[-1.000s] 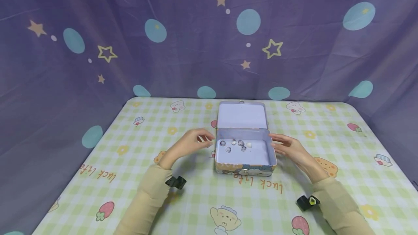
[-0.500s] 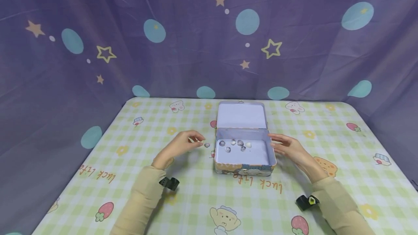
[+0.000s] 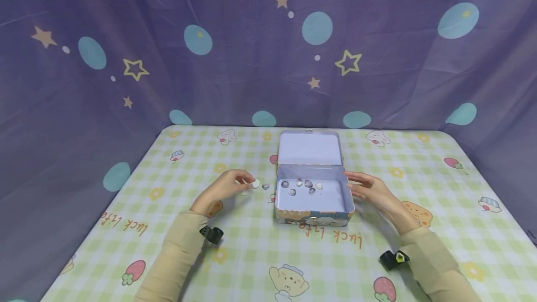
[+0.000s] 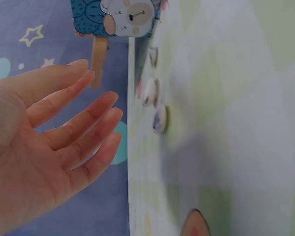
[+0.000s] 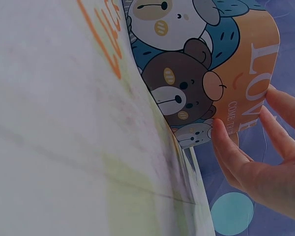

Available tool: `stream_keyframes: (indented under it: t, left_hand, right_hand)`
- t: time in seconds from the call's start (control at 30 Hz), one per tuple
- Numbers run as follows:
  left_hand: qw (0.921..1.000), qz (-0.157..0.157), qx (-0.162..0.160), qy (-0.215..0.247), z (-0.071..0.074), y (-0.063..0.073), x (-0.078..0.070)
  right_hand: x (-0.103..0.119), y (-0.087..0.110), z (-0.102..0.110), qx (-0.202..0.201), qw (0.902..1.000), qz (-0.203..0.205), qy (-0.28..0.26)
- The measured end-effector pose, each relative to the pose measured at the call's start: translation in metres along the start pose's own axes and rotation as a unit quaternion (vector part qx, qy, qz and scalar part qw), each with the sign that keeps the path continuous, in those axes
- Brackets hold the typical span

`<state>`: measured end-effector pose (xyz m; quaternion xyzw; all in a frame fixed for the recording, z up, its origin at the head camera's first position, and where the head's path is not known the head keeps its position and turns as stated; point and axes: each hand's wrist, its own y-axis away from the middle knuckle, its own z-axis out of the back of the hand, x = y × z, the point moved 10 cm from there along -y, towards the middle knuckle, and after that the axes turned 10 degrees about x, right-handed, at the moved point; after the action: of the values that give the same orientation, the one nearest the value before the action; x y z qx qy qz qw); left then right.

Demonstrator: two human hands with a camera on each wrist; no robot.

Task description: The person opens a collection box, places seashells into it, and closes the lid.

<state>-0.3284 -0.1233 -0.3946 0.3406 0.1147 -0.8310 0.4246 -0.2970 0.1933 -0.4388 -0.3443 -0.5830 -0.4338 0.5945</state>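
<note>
My left hand (image 3: 230, 184) is lowered over the table left of the tin box (image 3: 315, 218), its fingers loosely bent and apart, as the left wrist view shows. Beside its fingertips lie a white seashell (image 3: 256, 183) and a greyish seashell (image 3: 265, 187); another pale shell (image 3: 244, 193) sits below the palm. With fairly straight fingertips my right hand (image 3: 373, 192) touches the right side of the box. The box's lid (image 3: 310, 148) is tipped back, and several small seashells (image 3: 309, 183) rest on its white floor. Printed bears (image 5: 179, 88) decorate its outer wall.
A green-and-white checked cloth (image 3: 209, 269) with cartoon prints covers the table. Purple curtains (image 3: 260, 59) with stars and blue ovals hang behind it and to the sides. Small black cameras (image 3: 212, 234) sit at both wrists.
My left hand has moved left, away from the box, and the shells beside it have come into view on the cloth. My right hand stays at the box's right side.
</note>
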Motion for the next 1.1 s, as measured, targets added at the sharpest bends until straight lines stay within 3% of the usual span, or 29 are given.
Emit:
stream_keyframes:
  t: [0.6,1.1]
  left_hand:
    - [0.999,0.028,0.034,0.002,-0.005,0.002,0.023]
    - [0.998,0.04,0.049,-0.002,-0.01,0.0,0.033]
  right_hand:
    - [-0.004,-0.002,0.003,-0.003,1.0,-0.001,0.003]
    - [-0.002,-0.001,0.001,0.0,1.0,0.002,0.005]
